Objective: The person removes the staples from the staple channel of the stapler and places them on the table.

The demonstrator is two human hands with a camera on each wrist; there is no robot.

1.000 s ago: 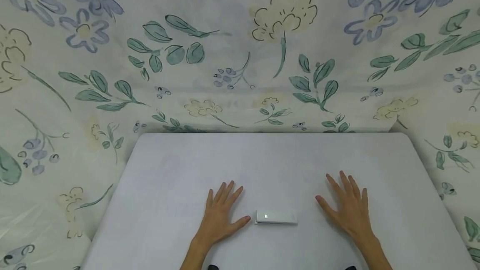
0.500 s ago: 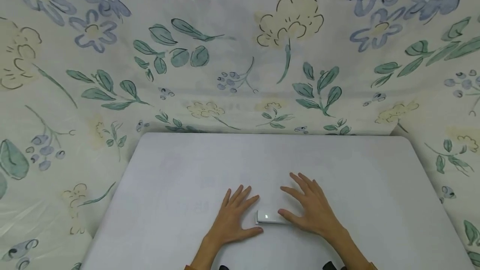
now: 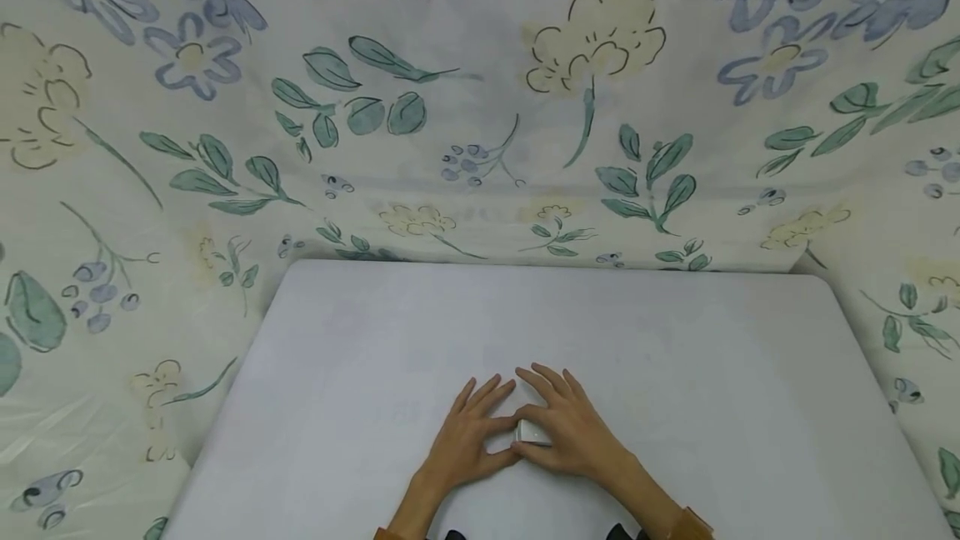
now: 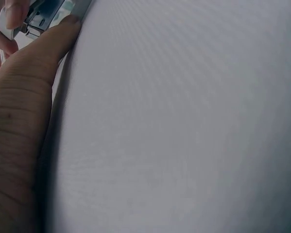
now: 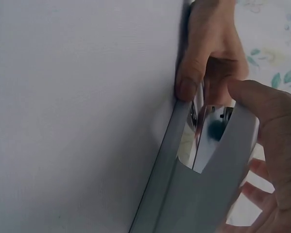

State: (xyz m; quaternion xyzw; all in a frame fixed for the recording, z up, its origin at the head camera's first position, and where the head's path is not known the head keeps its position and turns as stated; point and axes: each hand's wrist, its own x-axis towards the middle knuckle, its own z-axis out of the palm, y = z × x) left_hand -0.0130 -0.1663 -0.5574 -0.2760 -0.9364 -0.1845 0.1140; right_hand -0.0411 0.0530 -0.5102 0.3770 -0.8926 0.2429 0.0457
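A: Where is the stapler (image 3: 533,432) located?
B: It is placed on the white tabletop (image 3: 360,340), in the near half, between the left hand (image 3: 463,440) and the right hand (image 3: 573,436). It is largely covered by the right hand in the head view.

A: How is it held?
B: The left end is pinched between the thumb and index finger of the left hand. The body is gripped from the right by the thumb and index finger of the right hand. The remaining fingers of both hands are extended toward the far edge.

A: Which parts are shown at close range?
B: In the right wrist view, the base (image 5: 160,182) is seen along the tabletop, with the left thumb set at its end. Metal parts (image 5: 211,126) are exposed between the base and the upper cover (image 5: 235,145).

A: What is found around the work area?
B: The tabletop is bordered by a floral-patterned covering (image 3: 480,107). A brown sleeve (image 3: 690,525) is visible at the right forearm.
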